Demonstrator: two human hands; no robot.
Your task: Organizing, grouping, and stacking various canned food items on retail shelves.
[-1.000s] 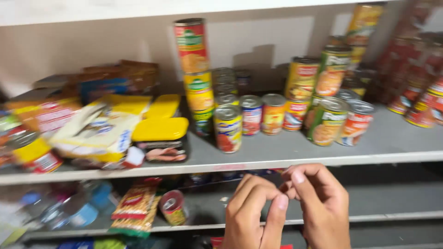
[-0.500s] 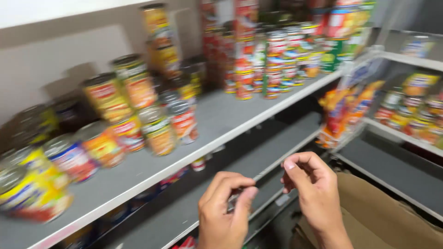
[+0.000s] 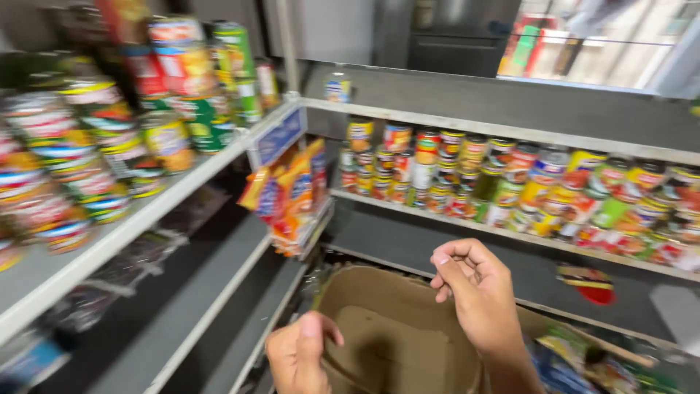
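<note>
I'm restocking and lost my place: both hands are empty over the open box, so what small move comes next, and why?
Probably lower the right hand into the brown cardboard box to feel for an item. Both it and the left hand hold nothing, they hover at the box's rim, and the box's inside looks bare from here.

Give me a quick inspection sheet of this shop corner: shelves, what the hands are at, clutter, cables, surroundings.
Surface: grey metal shelves on two sides, meeting in a corner.
Job's things: open brown cardboard box, below both hands; its inside looks bare.
Clutter: stacked cans on the near shelf, rows of cans on the far shelf, orange snack packets hanging at the shelf end, packets beside the box.
Grippers: left hand and right hand loosely curled; whether they hold anything cannot be told.
Cables: nothing seen.
Surroundings: grey wall, bright window upper right.
</note>
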